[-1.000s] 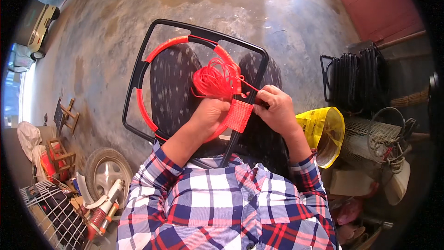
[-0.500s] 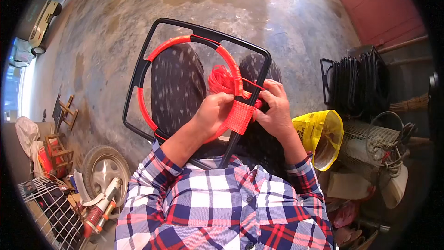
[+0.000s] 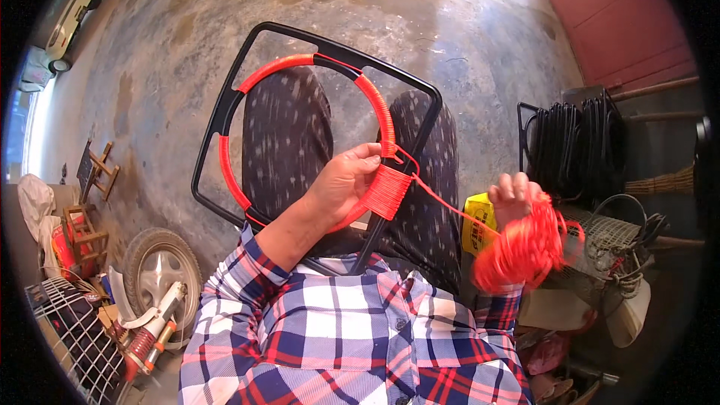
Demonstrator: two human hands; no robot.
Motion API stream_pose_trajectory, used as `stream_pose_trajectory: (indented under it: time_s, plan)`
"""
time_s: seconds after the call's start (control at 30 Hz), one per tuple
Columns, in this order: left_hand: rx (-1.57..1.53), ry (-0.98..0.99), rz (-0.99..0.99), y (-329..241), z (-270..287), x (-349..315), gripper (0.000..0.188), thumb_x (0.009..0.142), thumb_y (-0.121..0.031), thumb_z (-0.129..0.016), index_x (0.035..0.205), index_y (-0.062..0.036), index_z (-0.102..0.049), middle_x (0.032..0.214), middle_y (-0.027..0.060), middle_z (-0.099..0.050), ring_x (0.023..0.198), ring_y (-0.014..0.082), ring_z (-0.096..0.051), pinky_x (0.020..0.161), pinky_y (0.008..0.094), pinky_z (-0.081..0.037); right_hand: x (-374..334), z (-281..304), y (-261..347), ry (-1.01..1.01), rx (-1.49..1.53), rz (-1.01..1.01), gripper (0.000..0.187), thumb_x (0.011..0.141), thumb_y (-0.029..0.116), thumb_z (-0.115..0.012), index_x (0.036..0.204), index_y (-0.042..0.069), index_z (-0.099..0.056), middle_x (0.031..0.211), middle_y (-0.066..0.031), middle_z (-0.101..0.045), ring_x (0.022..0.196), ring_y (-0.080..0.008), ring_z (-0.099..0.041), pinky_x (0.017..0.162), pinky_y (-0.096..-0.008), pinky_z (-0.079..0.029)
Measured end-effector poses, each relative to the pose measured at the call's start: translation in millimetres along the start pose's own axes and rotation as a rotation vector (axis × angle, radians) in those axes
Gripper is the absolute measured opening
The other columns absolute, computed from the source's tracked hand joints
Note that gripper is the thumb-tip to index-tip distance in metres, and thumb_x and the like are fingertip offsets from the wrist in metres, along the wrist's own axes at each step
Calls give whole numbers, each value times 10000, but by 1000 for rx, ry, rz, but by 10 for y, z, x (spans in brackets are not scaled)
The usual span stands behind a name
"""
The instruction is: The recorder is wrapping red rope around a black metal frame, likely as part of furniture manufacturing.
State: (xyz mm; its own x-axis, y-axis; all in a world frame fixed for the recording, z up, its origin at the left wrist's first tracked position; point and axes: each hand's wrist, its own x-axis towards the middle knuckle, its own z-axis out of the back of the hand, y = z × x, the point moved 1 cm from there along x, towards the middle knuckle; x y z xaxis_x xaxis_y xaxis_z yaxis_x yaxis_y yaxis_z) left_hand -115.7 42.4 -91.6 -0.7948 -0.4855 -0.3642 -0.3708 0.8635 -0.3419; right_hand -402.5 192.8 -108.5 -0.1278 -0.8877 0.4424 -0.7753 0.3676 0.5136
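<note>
A black frame [image 3: 427, 124] with rounded corners and a ring inside rests on my lap. Red cord [image 3: 373, 105] is wound tightly round much of the ring, with bare black stretches between. A wide band of cord [image 3: 390, 192] binds the ring to the frame's right bar. My left hand [image 3: 349, 180] is closed round the ring beside this band. Out to the right, my right hand [image 3: 513, 196] grips a loose bundle of red cord [image 3: 523, 247], smeared by motion, which hides part of the hand. One strand runs from the bundle back to the band.
Several black frames [image 3: 574, 135] stand stacked at the right, near a broom [image 3: 664, 181]. A yellow bag [image 3: 478, 217] and a wire mesh roll [image 3: 607, 229] lie below them. On the left are a wheel [image 3: 161, 279], a white wire rack [image 3: 79, 330] and a small wooden stool [image 3: 85, 240].
My right hand has moved away from the frame to the right, carrying the cord bundle and drawing out a strand. My left hand stays on the ring.
</note>
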Motion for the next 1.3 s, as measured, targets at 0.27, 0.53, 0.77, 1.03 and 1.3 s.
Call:
stream_pose_trajectory:
  time_s: [0.27,0.53,0.77,1.03,1.3]
  plan:
    - [65,23,-14,-13,-36,-25,279,942,3,-501,1215,36,-549,1109,142,-655,1016,217,-667,932,363,-547,200,-497,197,-513,-154,-70,315,920,227,-609,1155,46,-503,1107,-91,-579,849,-186,-578,739,-345,-547]
    - [265,-10,-79,-2,-112,-104,238,916,4,-603,1150,36,-575,1076,130,-658,981,190,-668,910,340,-554,412,-754,-826,-427,-744,-551,268,828,-81,-656,1047,28,-544,884,-77,-639,731,-155,-642,678,-302,-544]
    - [310,-53,-67,7,-39,-85,205,928,4,-589,1127,55,-581,1044,119,-664,957,189,-674,893,328,-561,387,-666,-712,-567,-600,-404,218,824,-52,-645,1008,23,-555,817,-41,-604,649,-142,-616,576,-298,-522]
    - [319,-64,-82,49,-18,-80,166,938,11,-580,1099,52,-586,1028,109,-666,927,187,-678,862,332,-570,438,-764,-749,-620,-359,-354,198,785,-37,-628,963,16,-559,722,-50,-591,566,-140,-577,519,-288,-472]
    - [314,-82,-101,18,-35,-69,157,931,11,-568,1083,45,-586,1000,112,-667,900,183,-678,834,329,-567,549,-1049,-832,-555,-304,-385,176,718,-56,-594,861,24,-532,668,-44,-539,538,-140,-531,498,-274,-418]
